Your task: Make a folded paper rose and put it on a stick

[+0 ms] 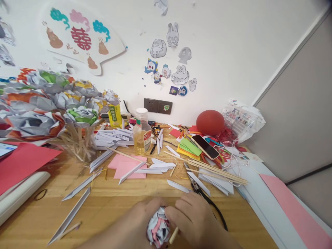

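- I cup the paper flower (157,228) in the left hand (146,213), probably for steadying.
- The right hand (198,218) touches its edge; whether its fingers (178,217) pinch, I cannot tell.

Our left hand (149,208) and right hand (195,216) nearly meet, the right's fingers (178,211) curled towards the left.

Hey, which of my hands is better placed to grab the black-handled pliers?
Probably your right hand: the pliers lie just beyond it, while your left hand is farther away, at the paper flower.
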Action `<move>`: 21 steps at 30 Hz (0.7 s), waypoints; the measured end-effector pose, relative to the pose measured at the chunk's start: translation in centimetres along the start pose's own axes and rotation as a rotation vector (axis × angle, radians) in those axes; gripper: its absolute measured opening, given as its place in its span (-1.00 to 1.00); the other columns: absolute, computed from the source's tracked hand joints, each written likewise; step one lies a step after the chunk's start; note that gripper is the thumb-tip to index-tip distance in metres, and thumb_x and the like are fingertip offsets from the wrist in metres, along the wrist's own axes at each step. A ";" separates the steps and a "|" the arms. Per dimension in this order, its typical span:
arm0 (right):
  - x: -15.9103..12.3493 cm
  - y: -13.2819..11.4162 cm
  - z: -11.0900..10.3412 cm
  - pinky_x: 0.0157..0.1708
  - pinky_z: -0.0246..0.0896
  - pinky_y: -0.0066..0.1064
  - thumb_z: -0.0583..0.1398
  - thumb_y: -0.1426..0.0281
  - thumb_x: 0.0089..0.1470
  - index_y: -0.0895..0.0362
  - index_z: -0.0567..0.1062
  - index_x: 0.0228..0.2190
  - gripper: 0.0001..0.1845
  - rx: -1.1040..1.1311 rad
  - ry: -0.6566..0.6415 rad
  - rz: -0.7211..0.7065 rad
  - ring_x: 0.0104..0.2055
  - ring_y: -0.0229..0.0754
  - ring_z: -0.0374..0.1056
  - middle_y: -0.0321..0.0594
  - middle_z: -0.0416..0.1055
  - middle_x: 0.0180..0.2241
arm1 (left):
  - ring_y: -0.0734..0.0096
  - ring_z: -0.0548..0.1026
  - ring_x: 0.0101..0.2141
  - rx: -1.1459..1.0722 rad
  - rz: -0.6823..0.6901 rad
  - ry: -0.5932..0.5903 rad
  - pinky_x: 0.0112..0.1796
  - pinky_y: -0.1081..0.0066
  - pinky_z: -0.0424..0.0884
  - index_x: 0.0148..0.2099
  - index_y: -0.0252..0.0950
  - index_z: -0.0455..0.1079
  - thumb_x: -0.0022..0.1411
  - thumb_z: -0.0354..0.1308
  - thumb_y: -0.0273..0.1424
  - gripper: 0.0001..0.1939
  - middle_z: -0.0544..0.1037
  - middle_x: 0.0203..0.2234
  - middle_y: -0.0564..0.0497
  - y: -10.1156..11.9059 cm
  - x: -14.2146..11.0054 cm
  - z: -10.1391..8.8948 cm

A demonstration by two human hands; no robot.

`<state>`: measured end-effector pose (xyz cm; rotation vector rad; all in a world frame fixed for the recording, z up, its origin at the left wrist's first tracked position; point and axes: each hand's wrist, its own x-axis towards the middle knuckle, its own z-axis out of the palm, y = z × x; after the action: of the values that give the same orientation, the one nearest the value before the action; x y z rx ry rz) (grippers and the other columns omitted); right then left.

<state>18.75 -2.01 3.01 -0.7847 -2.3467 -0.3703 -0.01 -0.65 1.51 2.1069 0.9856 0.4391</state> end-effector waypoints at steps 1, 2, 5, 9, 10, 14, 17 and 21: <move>0.0 0.0 0.0 -0.57 -0.17 -0.36 -0.10 0.51 0.26 0.18 0.40 -0.47 -0.64 -0.008 -0.004 -0.003 -0.59 -0.24 0.07 -0.30 0.25 -0.65 | 0.41 0.43 -0.41 0.007 0.000 0.005 -0.38 0.50 0.35 -0.23 -0.21 0.29 -0.09 0.17 -0.43 -0.71 0.49 -0.38 0.07 0.1 0.0 0.0; 0.0 -0.1 0.0 -0.56 -0.16 -0.36 -0.10 0.50 0.26 0.18 0.40 -0.46 -0.64 -0.012 -0.003 -0.001 -0.59 -0.24 0.07 -0.30 0.25 -0.65 | 0.40 0.43 -0.41 0.014 -0.001 0.006 -0.37 0.50 0.35 -0.24 -0.21 0.29 -0.10 0.17 -0.44 -0.72 0.49 -0.38 0.07 0.1 0.0 -0.1; 0.0 -0.2 0.3 -0.56 -0.12 -0.36 -0.09 0.48 0.26 0.18 0.41 -0.41 -0.67 0.004 0.029 0.043 -0.58 -0.23 0.11 -0.29 0.28 -0.63 | 0.40 0.44 -0.39 0.019 -0.001 0.002 -0.37 0.50 0.34 -0.25 -0.21 0.30 -0.11 0.16 -0.47 -0.71 0.50 -0.37 0.07 0.3 0.0 -0.1; 0.0 -0.1 0.7 -0.55 -0.06 -0.35 -0.07 0.44 0.26 0.17 0.40 -0.44 -0.68 0.027 0.051 0.095 -0.57 -0.22 0.15 -0.28 0.31 -0.62 | 0.41 0.44 -0.39 0.014 0.013 0.001 -0.38 0.52 0.33 -0.22 -0.21 0.30 -0.10 0.14 -0.49 -0.69 0.51 -0.35 0.08 0.4 0.0 -0.2; 0.0 -0.1 0.7 -0.56 -0.06 -0.35 -0.07 0.45 0.26 0.17 0.41 -0.43 -0.68 0.026 0.043 0.084 -0.58 -0.22 0.15 -0.28 0.31 -0.63 | 0.41 0.44 -0.39 0.016 0.016 0.006 -0.39 0.52 0.33 -0.23 -0.21 0.30 -0.09 0.13 -0.48 -0.71 0.51 -0.36 0.07 0.4 0.0 -0.1; -0.1 -0.1 0.4 -0.60 -0.12 -0.36 -0.08 0.49 0.27 0.22 0.43 -0.24 -0.71 -0.003 0.019 0.005 -0.61 -0.23 0.14 -0.30 0.30 -0.64 | 0.40 0.45 -0.39 0.025 0.044 0.033 -0.38 0.51 0.33 -0.25 -0.22 0.31 -0.08 0.13 -0.47 -0.75 0.51 -0.37 0.06 0.4 0.0 -0.1; 0.1 -0.2 0.1 -0.61 -0.14 -0.36 -0.10 0.50 0.27 0.22 0.43 -0.26 -0.69 0.001 0.007 -0.039 -0.62 -0.24 0.13 -0.30 0.29 -0.64 | 0.41 0.44 -0.41 0.044 0.044 0.048 -0.39 0.51 0.32 -0.26 -0.21 0.31 -0.10 0.12 -0.49 -0.73 0.51 -0.39 0.07 0.5 0.1 -0.1; 0.2 -0.3 0.0 -0.61 -0.10 -0.36 -0.12 0.51 0.27 0.23 0.44 -0.31 -0.66 0.006 0.037 -0.035 -0.61 -0.24 0.14 -0.28 0.30 -0.64 | 0.40 0.45 -0.42 0.064 0.039 0.049 -0.43 0.52 0.31 -0.26 -0.21 0.32 -0.09 0.12 -0.48 -0.75 0.51 -0.41 0.07 0.8 0.1 -0.2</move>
<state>18.40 -2.18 3.17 -0.7290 -2.3288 -0.3888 0.33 -0.81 2.23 2.1846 0.9996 0.4865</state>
